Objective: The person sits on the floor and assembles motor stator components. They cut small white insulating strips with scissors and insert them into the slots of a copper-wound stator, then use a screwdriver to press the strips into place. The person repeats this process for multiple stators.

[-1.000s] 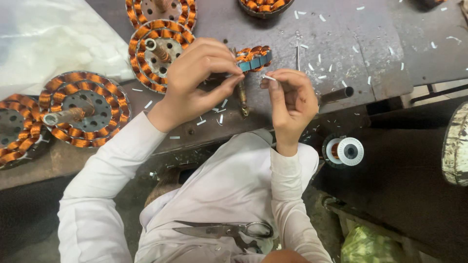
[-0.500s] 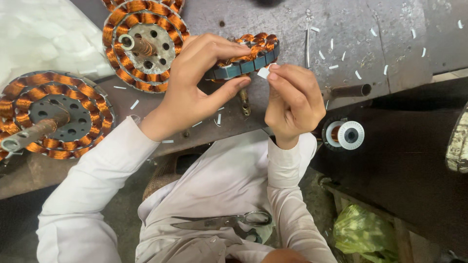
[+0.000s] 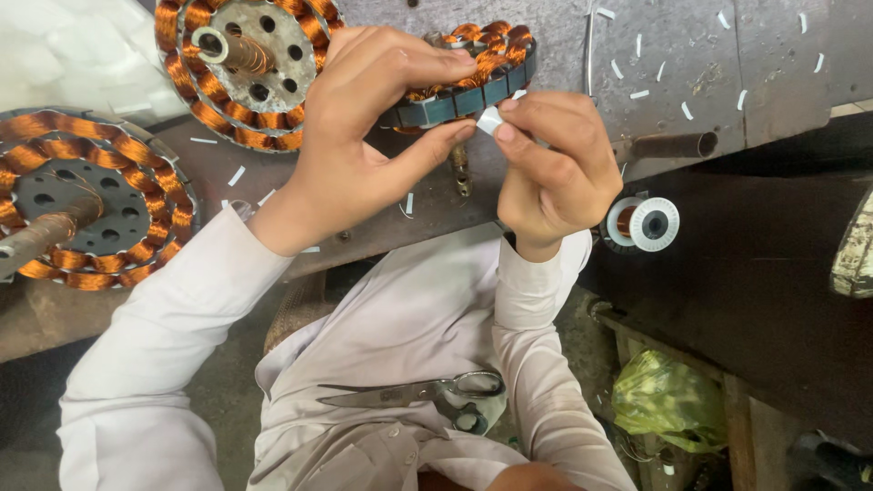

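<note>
Gripping wound stator (image 3: 468,82), partly hidden: left hand (image 3: 364,136), fingers clamped on it. Right hand (image 3: 555,168) pinches white slip (image 3: 489,120); scissors (image 3: 427,395) on lap.

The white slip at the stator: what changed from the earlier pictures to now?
The right hand brought the small white slip up against the side of the wound stator, and the view closed in. The left hand kept gripping the stator. The scissors stayed on the lap, the wire spool by the bench edge.
</note>
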